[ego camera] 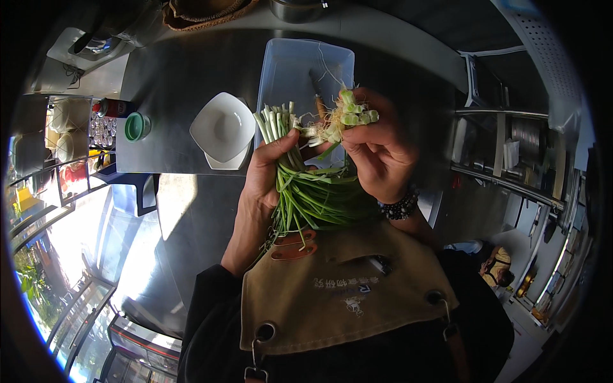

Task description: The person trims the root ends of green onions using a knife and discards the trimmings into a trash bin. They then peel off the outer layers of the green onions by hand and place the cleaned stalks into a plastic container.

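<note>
My left hand [268, 167] grips a bunch of green onions [311, 191] near the white stalk ends, its thumb lying across them. The long green leaves hang down toward my apron [345, 287]. Pinched in my right hand [383, 148] is a cluster of cut green onion root ends [347, 115] with stringy roots, just right of the white stalks. Both hands are over the near part of a clear plastic tub [287, 62]. Inside the tub lies a knife [320, 103] with a wooden handle, partly hidden by the roots.
Left of the tub, a white square bowl [222, 127] rests on another white dish [230, 165] on the dark metal table [167, 86]. A green-rimmed container [137, 127] stands farther left. Woven baskets [206, 14] and a metal pot [297, 9] are at the back. Another person [498, 268] is at far right.
</note>
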Demonstrator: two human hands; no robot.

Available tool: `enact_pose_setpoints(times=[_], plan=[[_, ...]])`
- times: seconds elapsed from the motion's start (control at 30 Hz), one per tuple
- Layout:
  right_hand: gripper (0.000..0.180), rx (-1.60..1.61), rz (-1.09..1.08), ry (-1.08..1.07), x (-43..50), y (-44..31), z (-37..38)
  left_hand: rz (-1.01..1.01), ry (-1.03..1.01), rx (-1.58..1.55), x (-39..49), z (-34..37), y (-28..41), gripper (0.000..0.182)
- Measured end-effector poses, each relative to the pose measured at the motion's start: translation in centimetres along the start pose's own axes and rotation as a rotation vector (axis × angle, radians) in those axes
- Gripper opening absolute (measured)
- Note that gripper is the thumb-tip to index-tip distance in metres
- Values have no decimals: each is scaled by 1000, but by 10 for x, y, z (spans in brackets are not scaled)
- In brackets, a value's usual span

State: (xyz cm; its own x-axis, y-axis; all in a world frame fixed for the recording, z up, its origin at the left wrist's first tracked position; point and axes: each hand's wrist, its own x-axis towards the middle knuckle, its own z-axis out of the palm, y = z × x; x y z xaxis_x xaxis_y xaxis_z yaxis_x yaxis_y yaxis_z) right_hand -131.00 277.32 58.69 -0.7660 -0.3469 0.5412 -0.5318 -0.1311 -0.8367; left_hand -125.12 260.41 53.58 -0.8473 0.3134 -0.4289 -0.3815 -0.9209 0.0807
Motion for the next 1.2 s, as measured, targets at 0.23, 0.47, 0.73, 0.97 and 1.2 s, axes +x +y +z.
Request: enact_pose_setpoints(times=[0.23, 0.47, 0.73, 0.97, 1.2], plan=[[26, -77, 157, -135, -6, 10, -12, 271, 170, 405, -2, 15, 2, 24], [27, -275, 214, -412, -8, 15, -17, 330, 270, 534, 4, 16, -2, 18], [27, -78, 235, -272, -25, 49, -20, 226, 282, 519, -3, 10, 3, 21], [23, 445, 809, -28, -57, 145, -20, 207, 333, 309, -31, -29, 15, 17], [25, -678, 707, -245, -121, 245, 23, 357, 314, 318, -68, -56, 36, 17]])
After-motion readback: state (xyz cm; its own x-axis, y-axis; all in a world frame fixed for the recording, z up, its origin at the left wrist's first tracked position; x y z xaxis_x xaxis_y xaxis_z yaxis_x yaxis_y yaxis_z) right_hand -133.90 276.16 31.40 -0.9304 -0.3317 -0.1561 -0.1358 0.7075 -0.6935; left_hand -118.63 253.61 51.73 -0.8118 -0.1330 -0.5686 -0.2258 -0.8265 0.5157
